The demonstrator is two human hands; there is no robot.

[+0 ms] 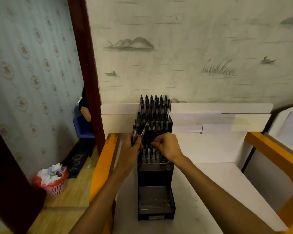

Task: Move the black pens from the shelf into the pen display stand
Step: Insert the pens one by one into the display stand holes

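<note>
A tall black tiered pen display stand (155, 174) sits on the white shelf (213, 179) against the wall. Several black pens (154, 107) stand upright in its top tier, and more fill the middle tier (150, 156). My left hand (134, 146) grips a bundle of black pens (136, 130) beside the stand's left edge. My right hand (166, 145) hovers over the middle tier with fingers curled, pinching what looks like one black pen (153, 144). The lowest tier (155, 198) holds no pens.
An orange frame edge (102, 164) bounds the shelf on the left and another (276, 157) on the right. Beyond the left edge, on the wooden floor, stands a pink waste basket (55, 183). A dark red door post (86, 65) rises behind it.
</note>
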